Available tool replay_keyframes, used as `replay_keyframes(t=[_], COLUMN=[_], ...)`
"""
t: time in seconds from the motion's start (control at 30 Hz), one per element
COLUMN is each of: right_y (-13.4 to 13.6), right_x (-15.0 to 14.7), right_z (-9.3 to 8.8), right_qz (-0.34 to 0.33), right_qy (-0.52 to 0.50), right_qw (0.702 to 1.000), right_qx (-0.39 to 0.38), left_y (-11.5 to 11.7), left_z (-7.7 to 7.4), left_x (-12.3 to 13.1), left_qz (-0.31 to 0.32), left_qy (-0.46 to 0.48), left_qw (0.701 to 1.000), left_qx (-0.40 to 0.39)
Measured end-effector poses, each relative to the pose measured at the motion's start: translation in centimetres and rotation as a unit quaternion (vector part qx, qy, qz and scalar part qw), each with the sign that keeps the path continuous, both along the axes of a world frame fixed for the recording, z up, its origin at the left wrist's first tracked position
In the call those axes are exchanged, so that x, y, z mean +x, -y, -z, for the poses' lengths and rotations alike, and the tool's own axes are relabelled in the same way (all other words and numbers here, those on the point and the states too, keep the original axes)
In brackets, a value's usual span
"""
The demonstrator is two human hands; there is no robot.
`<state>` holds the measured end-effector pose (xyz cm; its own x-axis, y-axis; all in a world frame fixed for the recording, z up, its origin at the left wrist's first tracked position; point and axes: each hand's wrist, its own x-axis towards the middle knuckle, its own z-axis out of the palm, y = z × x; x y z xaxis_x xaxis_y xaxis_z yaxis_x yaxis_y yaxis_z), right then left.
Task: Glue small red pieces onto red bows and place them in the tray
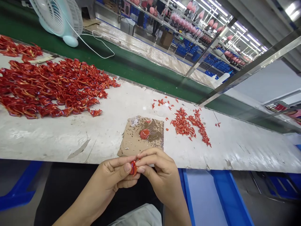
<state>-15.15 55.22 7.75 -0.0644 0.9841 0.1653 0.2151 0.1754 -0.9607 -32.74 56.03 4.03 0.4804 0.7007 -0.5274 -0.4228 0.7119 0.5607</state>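
So the biggest thing here is a long white bench (113,105), scuffed and worn, running right across the view. Along its far edge there's a green strip (141,69), pretty much parallel to it. Next size down is a huge heap of glossy red pieces (58,84), curly and pointy, spread over the left part of the bench and closer to the far edge than the near one. A blue bin (231,197) sits below the near edge, right of the hands, with something pale inside. Then a white-and-teal fan (56,18), standing on the green strip past the far left of the bench, its white cord trailing off to the right. The square of cardboard (131,139) lies around mid-bench by the near edge, all speckled and stained dark. Right of it, nearer the far edge, is a loose pile of smaller red bits (182,125), with some strays around it. Left hand (117,174) and right hand (162,172) meet just off the near edge, in front of the cardboard, both pinching the same thing between thumb and fingers. On the cardboard is a round red cap (144,134), kinda wet looking. Smallest is the red piece (133,168) in those fingertips, partly hidden, with a purplish streak on it
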Motion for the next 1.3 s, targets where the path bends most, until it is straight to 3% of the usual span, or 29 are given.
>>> replay_keyframes(t=[0.3,0.57,0.63,0.7,0.77,0.8,0.87,0.93,1.0,1.1,1.17,1.23,1.3], right_y=[0.5,1.4,1.7,1.9,1.9,1.9,1.6,1.4,1.3,1.7,2.6,4.3,7.0], right_x=[-0.3,-0.5,-0.8,-1.3,-2.1,-2.7,-4.0,-5.4,-6.0,-4.2,-0.8,4.0,9.2], right_z=[0.1,1.0,1.3,1.7,2.3,2.7,3.5,4.3,5.0,5.5,5.3,4.8,4.2], right_qz=[0.014,0.02,0.032,0.046,0.025,0.002,-0.044,-0.061,-0.057,0.019,0.133,0.285,0.431], right_qy=[0.015,-0.058,-0.079,-0.141,-0.239,-0.286,-0.352,-0.381,-0.388,-0.35,-0.294,-0.214,-0.115], right_qw=[0.999,0.998,0.996,0.986,0.962,0.944,0.911,0.895,0.894,0.918,0.936,0.929,0.891], right_qx=[0.026,-0.026,-0.04,-0.074,-0.132,-0.165,-0.21,-0.223,-0.217,-0.184,-0.142,-0.099,-0.084], left_y=[0.2,0.3,0.4,0.6,1.1,1.5,2.2,2.5,1.6,-2.2,-5.7,-8.9,-11.1], left_z=[0.2,-0.3,0.0,0.0,-0.2,-0.5,-1.1,-1.5,-1.5,-1.0,-0.8,-0.9,-1.0], left_x=[0.0,0.5,0.4,-0.1,-1.0,-1.5,-2.6,-3.5,-4.6,-6.9,-8.4,-8.9,-7.6], left_qz=[0.002,0.025,0.023,-0.01,-0.079,-0.112,-0.15,-0.145,-0.132,-0.132,-0.117,-0.107,-0.089], left_qy=[-0.018,0.006,-0.021,-0.105,-0.248,-0.318,-0.421,-0.465,-0.496,-0.569,-0.657,-0.667,-0.643], left_qw=[1.0,0.998,0.997,0.99,0.95,0.91,0.801,0.699,0.642,0.6,0.546,0.547,0.575], left_qx=[0.021,0.051,0.068,0.094,0.173,0.241,0.399,0.523,0.57,0.547,0.507,0.494,0.499])
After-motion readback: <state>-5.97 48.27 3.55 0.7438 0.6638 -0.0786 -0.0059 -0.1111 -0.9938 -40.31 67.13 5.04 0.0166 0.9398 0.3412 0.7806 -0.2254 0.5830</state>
